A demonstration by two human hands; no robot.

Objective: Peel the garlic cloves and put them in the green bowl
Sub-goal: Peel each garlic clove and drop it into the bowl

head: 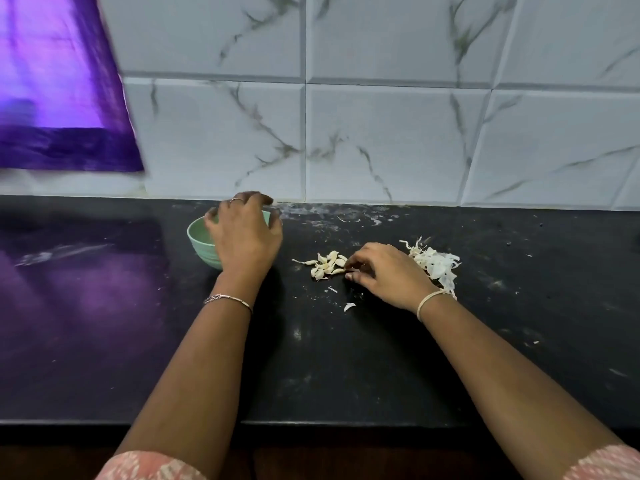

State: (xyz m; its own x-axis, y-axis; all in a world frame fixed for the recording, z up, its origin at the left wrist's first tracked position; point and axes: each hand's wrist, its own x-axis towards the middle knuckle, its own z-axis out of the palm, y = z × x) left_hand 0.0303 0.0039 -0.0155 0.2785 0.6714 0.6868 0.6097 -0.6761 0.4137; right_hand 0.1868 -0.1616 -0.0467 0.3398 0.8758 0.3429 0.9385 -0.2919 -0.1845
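1. Curled fingers mark the right hand [384, 275]: its fingertips bend down onto the near right edge of the garlic cloves [327, 263], thumb tucked just below them. I cannot tell whether a clove is actually pinched between them.
2. Over at the left, the left hand [242, 233] arches above the green bowl [199, 240], palm down, fingers spread and bent over the far rim, thumb out to the right. It is blurred, so I cannot tell whether it clasps the rim or holds anything.
3. The cloves lie in a small loose heap on the black countertop [346, 358], between the two hands and right of the bowl, apart from it.
4. The bowl stands upright near the far edge of the counter; the hand hides its inside.
5. A pile of papery skins [436, 263] sits just behind and right of the right hand, touching the wrist area.
6. One pale scrap [349, 306] lies alone, nearer than the heap.
7. A thin bracelet [228, 299] circles the left wrist, a pale band [429, 299] the right.
8. Beyond the counter rises a marbled tile wall [381, 133], with a purple cloth [62, 98] hanging at far left.
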